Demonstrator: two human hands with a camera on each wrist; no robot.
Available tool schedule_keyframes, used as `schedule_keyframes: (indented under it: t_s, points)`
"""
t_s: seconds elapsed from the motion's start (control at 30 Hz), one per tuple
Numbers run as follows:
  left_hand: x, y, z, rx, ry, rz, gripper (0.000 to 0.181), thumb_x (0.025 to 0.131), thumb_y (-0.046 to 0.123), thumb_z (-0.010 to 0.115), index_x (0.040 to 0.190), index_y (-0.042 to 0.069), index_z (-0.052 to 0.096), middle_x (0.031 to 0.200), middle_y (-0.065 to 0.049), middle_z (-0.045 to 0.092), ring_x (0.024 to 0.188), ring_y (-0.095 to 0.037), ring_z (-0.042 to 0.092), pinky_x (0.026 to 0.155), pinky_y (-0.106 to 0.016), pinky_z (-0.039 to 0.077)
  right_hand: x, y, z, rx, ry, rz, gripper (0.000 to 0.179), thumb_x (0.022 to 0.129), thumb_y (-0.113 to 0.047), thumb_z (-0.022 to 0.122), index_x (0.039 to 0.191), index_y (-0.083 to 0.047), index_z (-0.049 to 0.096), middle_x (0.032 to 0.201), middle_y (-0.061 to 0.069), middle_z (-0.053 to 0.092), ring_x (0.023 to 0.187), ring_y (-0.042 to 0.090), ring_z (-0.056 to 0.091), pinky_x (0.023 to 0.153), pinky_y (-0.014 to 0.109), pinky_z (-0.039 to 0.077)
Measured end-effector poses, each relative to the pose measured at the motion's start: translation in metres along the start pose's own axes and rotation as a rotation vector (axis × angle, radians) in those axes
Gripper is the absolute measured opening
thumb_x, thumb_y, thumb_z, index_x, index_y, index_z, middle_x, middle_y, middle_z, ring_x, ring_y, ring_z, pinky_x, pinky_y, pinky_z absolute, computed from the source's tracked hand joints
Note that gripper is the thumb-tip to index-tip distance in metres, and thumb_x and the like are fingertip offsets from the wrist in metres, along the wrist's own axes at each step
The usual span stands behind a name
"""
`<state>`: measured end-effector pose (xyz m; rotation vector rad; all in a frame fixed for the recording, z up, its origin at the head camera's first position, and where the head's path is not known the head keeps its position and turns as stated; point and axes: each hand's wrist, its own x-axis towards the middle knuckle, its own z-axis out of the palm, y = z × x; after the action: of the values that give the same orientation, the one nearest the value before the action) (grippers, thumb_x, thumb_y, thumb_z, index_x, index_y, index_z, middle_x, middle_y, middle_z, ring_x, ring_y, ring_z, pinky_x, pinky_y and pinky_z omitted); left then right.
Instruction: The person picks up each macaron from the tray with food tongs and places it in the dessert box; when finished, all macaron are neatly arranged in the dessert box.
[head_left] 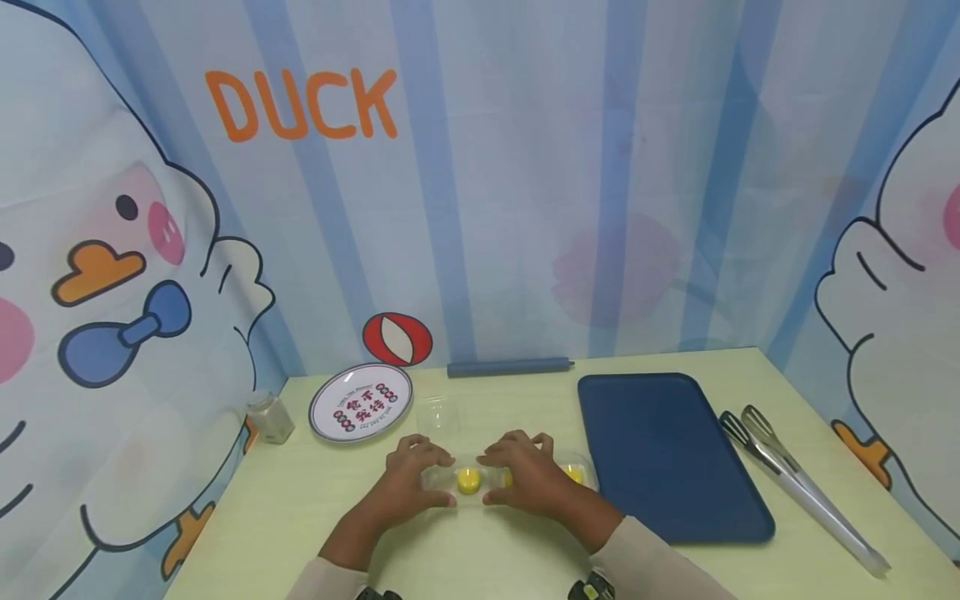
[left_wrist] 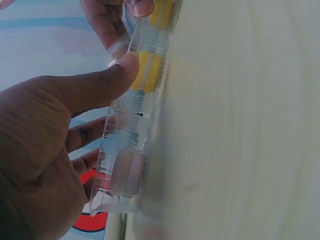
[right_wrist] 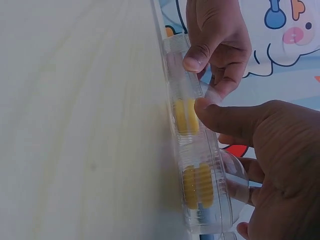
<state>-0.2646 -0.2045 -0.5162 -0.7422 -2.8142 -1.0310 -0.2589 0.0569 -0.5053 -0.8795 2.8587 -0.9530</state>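
Both hands hold a long clear plastic box (head_left: 480, 502) low over the pale yellow tabletop. My left hand (head_left: 408, 479) grips the left part, thumb on the near side and fingers behind. Close to its right, my right hand (head_left: 525, 475) grips the box the same way, covering part of it. Inside are yellow macarons (head_left: 468, 481), one showing between the hands and another near the right end. In the left wrist view, a pinkish macaron (left_wrist: 129, 172) sits in the left end. Beneath the right fingers, a clear domed part (right_wrist: 235, 167) shows in the right wrist view.
Behind the hands stands a small clear container (head_left: 438, 414). A printed plate (head_left: 330, 417) and a shaker jar (head_left: 272, 421) are at the left. A blue rod (head_left: 510, 367) lies along the back; a blue tray (head_left: 675, 467) and metal tongs (head_left: 840, 533) are at the right.
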Motion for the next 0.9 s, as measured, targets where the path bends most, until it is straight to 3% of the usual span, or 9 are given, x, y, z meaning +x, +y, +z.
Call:
schedule_keyframes:
  t_s: [0.23,0.67,0.9]
  points:
    - [0.0006,0.0013,0.0028,0.021,-0.015,-0.052,0.049,0.077,0.027,0.099,0.118,0.012,0.077,0.132,-0.007,0.074,0.147,-0.042,0.044,0.115,-0.072,0.033,0.0003,0.0018,0.0012,-0.003,0.001,0.001,0.053,0.088,-0.024,0.092,0.137,-0.010,0.076,0.141,0.011,0.072,0.139,0.035,0.055,0.110,0.076,0.024]
    - [0.0000,0.0012,0.0031,0.006,0.010,-0.019,0.051,0.076,0.026,0.100,0.119,0.014,0.074,0.136,-0.011,0.073,0.152,-0.049,0.036,0.117,-0.076,0.024,-0.0016,0.0021,0.0007,0.005,0.010,0.007,0.055,0.088,-0.024,0.093,0.138,-0.012,0.073,0.141,0.009,0.071,0.138,0.034,0.055,0.110,0.077,0.024]
    - [-0.0010,-0.0034,-0.0025,-0.009,0.009,-0.055,0.064,0.079,0.030,0.099,0.134,0.015,0.070,0.143,-0.007,0.069,0.156,-0.046,0.031,0.121,-0.077,0.021,-0.0026,0.0020,-0.0013,0.007,0.023,0.010,0.060,0.087,-0.026,0.093,0.141,-0.010,0.071,0.152,0.013,0.064,0.144,0.037,0.053,0.110,0.077,0.024]
